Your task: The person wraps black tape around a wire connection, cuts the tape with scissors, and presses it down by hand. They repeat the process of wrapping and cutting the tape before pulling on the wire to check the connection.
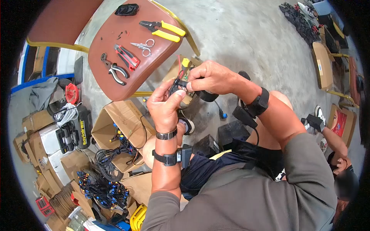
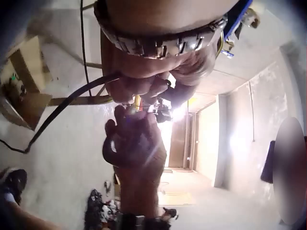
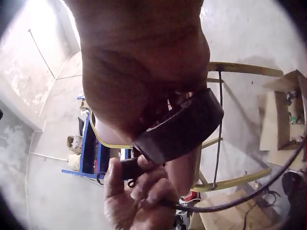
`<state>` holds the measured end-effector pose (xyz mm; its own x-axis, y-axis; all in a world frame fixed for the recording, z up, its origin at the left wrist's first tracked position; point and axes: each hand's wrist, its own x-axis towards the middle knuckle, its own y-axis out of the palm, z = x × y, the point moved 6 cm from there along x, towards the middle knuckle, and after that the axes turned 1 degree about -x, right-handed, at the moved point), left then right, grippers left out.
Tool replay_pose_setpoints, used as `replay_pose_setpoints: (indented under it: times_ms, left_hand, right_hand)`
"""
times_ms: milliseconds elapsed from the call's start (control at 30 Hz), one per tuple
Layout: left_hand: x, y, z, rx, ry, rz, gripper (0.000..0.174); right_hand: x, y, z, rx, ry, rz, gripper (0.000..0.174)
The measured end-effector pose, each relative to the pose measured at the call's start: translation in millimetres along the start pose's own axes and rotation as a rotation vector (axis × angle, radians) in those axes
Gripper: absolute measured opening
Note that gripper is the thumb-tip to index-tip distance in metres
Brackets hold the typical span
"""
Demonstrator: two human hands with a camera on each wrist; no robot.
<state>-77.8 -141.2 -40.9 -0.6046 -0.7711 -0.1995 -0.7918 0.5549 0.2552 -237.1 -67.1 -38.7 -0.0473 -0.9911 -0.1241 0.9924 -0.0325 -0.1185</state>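
Note:
In the head view, my left hand (image 1: 165, 106) pinches a black cable piece (image 1: 180, 82) between thumb and fingers. My right hand (image 1: 212, 77) meets it from the other side, fingers curled, with a black roll of tape (image 1: 208, 95) held under the palm. A thin red wire (image 1: 179, 63) and a yellow connector (image 1: 185, 62) stick up beside the fingertips. In the right wrist view, the wide black roll (image 3: 184, 127) hangs at my right hand (image 3: 144, 81), and the left hand (image 3: 139, 199) grips a short black cylinder (image 3: 128, 168). Fingers partly hide the joint in the left wrist view.
A brown chair seat (image 1: 96, 73) carries yellow-handled pliers (image 1: 165, 31), scissors (image 1: 144, 47), a red cutter (image 1: 127, 57) and black-and-white pliers (image 1: 114, 70). Open cardboard boxes (image 1: 127, 111) and bundled cables (image 1: 104, 192) lie at left. Another person's arm (image 1: 335, 142) shows at right.

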Motion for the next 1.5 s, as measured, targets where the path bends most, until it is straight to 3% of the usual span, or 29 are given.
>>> replay_pose_setpoints:
  times_ms: [333, 400, 500, 633, 733, 1000, 1500]
  left_hand:
    - [2, 13, -3, 0.563, 0.243, 0.118, 0.048]
    - [0, 16, 4, 0.469, 0.138, 0.101, 0.048]
    - [0, 14, 13, 0.288, -0.001, 0.098, 0.048]
    - [-1, 20, 4, 0.188, 0.014, 0.129, 0.041]
    - [0, 9, 14, 0.101, -0.146, 0.121, 0.035]
    - [1, 11, 13, 0.034, -0.099, 0.113, 0.029]
    - [12, 15, 9, -0.02, -0.037, 0.114, 0.02]
  right_hand:
    - [-7, -3, 0, 0.028, 0.058, -0.074, 0.022]
    - [-5, -5, 2, -0.019, -0.012, -0.073, 0.022]
    - [-8, -9, 3, -0.012, 0.164, -0.009, 0.025]
    - [-7, -10, 2, -0.005, 0.116, -0.031, 0.025]
    - [-5, -8, -1, -0.004, 0.055, -0.031, 0.027]
    - [-5, -7, -4, 0.056, 0.123, 0.0, 0.024]
    - [-7, -13, 12, 0.161, 0.062, -0.017, 0.019]
